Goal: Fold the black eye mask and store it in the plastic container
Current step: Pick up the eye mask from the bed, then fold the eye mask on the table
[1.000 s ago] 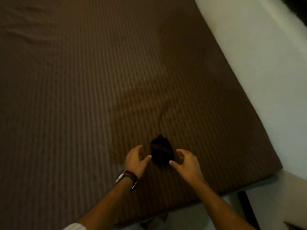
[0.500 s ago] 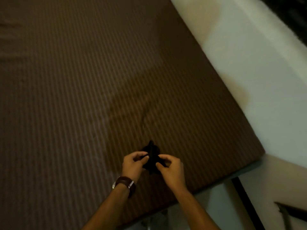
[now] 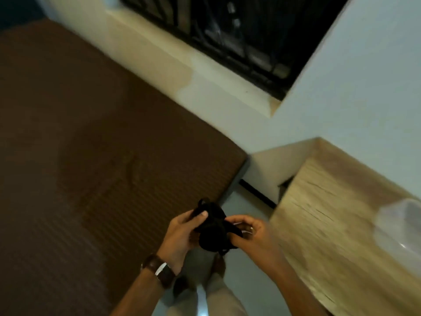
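Note:
The black eye mask point(image 3: 213, 231) is bunched into a small bundle, held in the air between both hands near the corner of the bed. My left hand point(image 3: 180, 236) grips its left side with the thumb on top. My right hand point(image 3: 252, 236) pinches its right side. A clear plastic container point(image 3: 401, 226) stands on the wooden table at the far right, blurred by motion and cut by the frame edge; whether it has a lid I cannot tell.
The brown striped bed point(image 3: 91, 156) fills the left. A light wooden table point(image 3: 330, 215) stands to the right. Pale wall and a dark barred window point(image 3: 227, 30) lie behind. A narrow floor strip point(image 3: 246, 201) and my legs are below.
Both hands lifted the mask off the bed and carried it rightward past the bed corner. The view swung right, bringing the wooden table and container into sight.

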